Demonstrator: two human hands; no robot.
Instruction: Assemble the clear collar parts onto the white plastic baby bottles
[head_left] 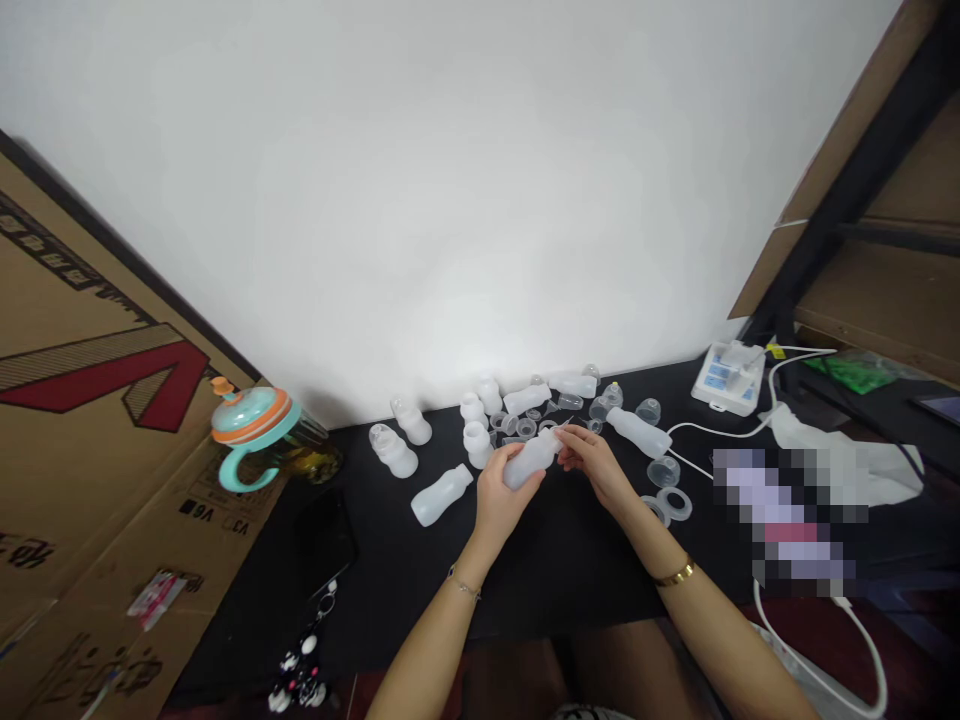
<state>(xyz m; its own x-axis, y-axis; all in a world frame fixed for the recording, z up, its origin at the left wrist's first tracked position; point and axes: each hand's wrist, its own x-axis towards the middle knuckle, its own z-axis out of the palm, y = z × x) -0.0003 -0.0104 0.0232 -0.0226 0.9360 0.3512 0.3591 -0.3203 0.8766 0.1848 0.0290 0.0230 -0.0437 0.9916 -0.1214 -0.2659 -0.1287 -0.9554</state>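
Along a white wall, black tabletop with plastic bottles

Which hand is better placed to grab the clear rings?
Right, probably: the right hand is nearer the clear rings and only its fingertips reach the frosted bottle, which the left hand grips around the body.

Left hand gripping bottle, probably silicone
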